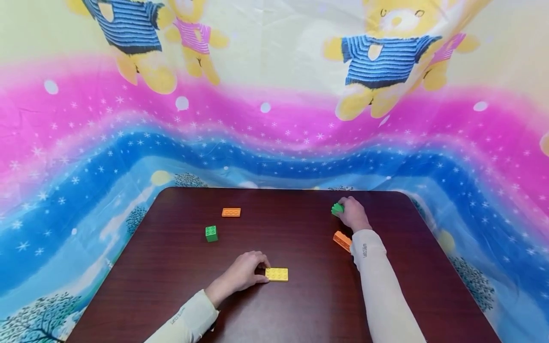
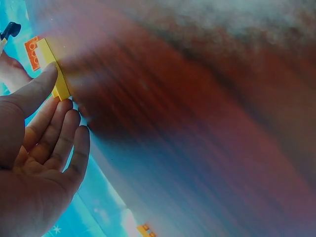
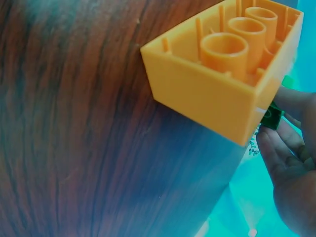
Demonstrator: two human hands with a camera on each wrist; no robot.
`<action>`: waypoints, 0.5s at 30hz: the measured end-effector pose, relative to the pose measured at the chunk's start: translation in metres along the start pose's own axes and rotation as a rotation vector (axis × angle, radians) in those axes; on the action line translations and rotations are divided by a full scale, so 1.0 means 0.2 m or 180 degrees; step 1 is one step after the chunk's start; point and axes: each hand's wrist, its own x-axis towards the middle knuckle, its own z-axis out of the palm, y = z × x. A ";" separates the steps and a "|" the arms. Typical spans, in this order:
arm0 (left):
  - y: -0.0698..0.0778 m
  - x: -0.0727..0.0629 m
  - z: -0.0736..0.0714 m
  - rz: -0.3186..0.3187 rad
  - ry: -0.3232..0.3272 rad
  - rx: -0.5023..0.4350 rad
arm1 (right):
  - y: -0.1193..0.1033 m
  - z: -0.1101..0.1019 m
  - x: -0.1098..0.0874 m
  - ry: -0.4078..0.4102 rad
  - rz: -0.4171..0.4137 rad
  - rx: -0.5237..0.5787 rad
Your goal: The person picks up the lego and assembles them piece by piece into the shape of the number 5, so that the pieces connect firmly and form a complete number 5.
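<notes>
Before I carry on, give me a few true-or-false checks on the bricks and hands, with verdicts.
1. The left hand pinches the yellow brick. True.
2. The right hand holds the thick orange brick. False: it grips a green brick; the thick orange brick lies on the table.
3. The other green brick stands studs up. True.
4. The flat orange brick lies to the right of the yellow brick. False: it lies to the left, farther from the person.
5. The two hands are apart. True.
</notes>
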 end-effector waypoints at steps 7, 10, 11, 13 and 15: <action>0.00 0.00 0.00 -0.0009 -0.0011 -0.0010 | 0.00 0.01 -0.01 0.0070 -0.0097 0.0087; 0.00 0.00 0.00 -0.0018 -0.0023 -0.0006 | -0.01 0.02 -0.02 0.0086 -0.0155 0.0129; 0.00 0.00 0.00 -0.0021 -0.0025 -0.0007 | -0.02 0.02 -0.02 0.0090 -0.0166 0.0139; 0.00 0.00 0.01 -0.0018 -0.0024 -0.0010 | -0.03 0.03 -0.03 0.0100 -0.0200 0.0160; 0.00 0.00 0.01 -0.0008 -0.0013 -0.0010 | -0.04 0.03 -0.04 0.0100 -0.0253 0.0166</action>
